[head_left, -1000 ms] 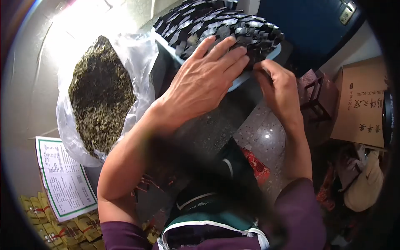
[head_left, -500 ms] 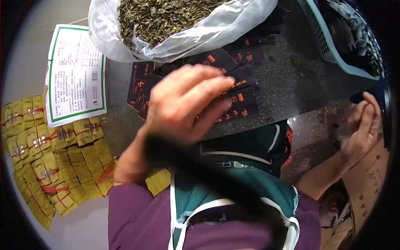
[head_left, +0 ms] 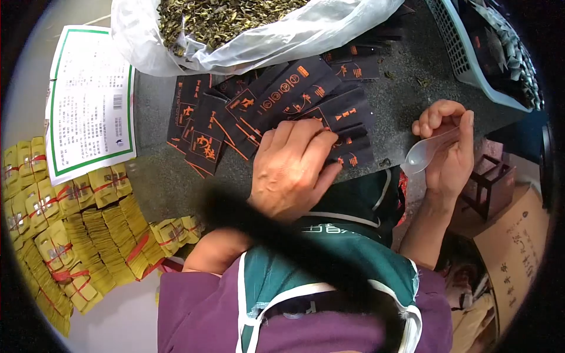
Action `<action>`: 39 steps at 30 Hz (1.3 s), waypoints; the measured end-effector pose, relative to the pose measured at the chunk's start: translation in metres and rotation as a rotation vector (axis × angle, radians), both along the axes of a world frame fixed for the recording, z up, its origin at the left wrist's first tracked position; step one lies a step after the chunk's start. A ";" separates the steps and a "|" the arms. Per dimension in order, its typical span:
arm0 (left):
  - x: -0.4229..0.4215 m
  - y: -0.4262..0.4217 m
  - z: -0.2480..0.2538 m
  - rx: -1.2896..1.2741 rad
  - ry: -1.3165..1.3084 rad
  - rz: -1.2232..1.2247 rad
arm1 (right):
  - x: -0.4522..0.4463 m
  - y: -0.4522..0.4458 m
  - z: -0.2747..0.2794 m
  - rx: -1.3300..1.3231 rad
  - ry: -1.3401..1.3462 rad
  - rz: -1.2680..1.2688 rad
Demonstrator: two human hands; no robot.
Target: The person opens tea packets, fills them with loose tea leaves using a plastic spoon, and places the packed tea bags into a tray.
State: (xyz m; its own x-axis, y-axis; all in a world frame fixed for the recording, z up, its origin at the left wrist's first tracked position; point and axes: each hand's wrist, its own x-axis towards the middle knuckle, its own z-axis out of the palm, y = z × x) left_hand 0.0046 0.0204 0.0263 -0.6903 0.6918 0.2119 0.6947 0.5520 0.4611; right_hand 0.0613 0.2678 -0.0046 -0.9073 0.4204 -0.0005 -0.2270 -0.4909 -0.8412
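Note:
My left hand (head_left: 294, 165) rests on a spread of black tea packets (head_left: 282, 88) with orange print. Its fingers reach over the packets and the thumb stands apart; their undersides are hidden. My right hand (head_left: 450, 150), at the table's front right edge, is closed on a clear plastic scoop (head_left: 419, 156). The scoop's rounded bowl points left and looks empty. Beyond the packets lies a large clear plastic bag (head_left: 259, 53) of loose dried tea leaves (head_left: 218, 20).
A printed sheet with a green border (head_left: 91, 106) lies at left. Below it are stacked yellow packets (head_left: 97, 235) tied with red bands. A light blue basket (head_left: 465, 65) holding dark and silvery packets stands at right. A cardboard box (head_left: 512, 253) is lower right.
My left hand has come down onto the black packets, moving right and nearer me. My right hand has moved left from the far right, with the scoop now plainly visible.

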 end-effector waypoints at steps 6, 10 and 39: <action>-0.004 -0.006 0.001 0.148 -0.047 -0.018 | 0.002 0.002 -0.004 -0.048 0.031 0.009; -0.016 -0.022 0.023 0.512 -0.318 0.007 | 0.008 0.003 -0.004 0.007 0.000 0.052; -0.049 -0.078 0.067 0.635 -0.173 0.107 | -0.100 -0.089 0.122 0.124 0.101 0.655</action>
